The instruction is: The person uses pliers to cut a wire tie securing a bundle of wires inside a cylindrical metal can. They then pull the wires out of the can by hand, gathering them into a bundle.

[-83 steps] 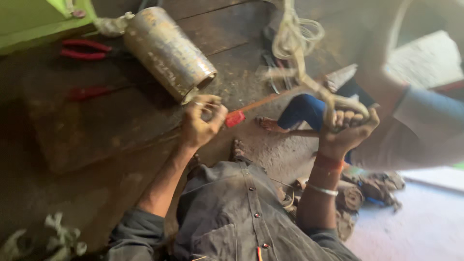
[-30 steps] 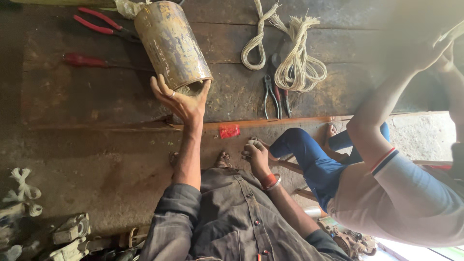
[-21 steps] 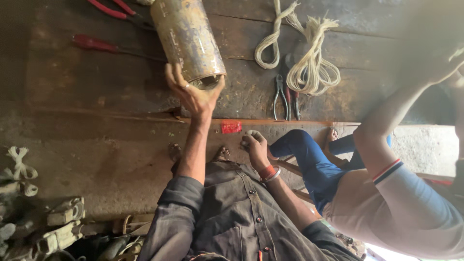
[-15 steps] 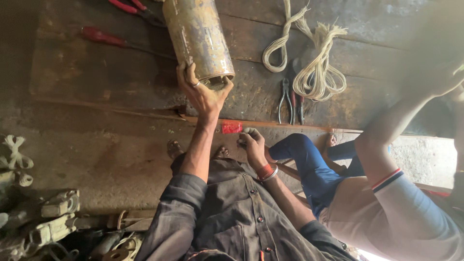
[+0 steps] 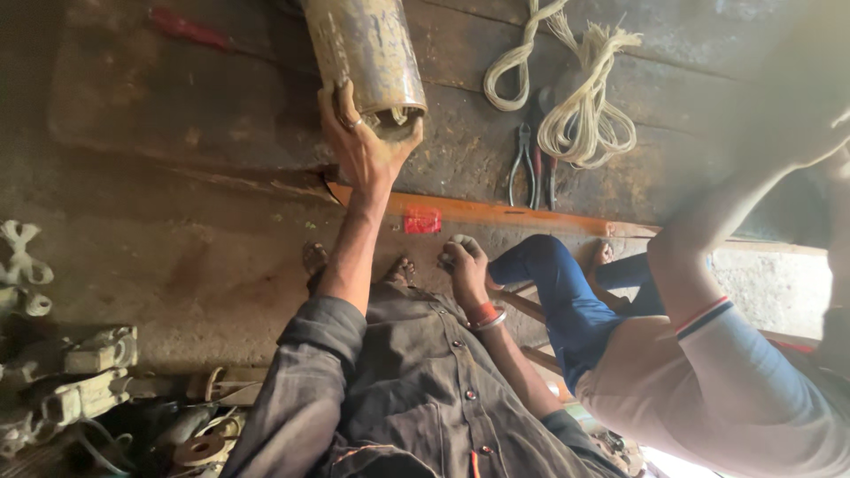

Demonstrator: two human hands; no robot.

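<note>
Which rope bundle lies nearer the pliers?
The larger, frayed rope bundle, just right of the pliers and touching them; the slimmer looped rope bundle lies higher and apart.
</note>
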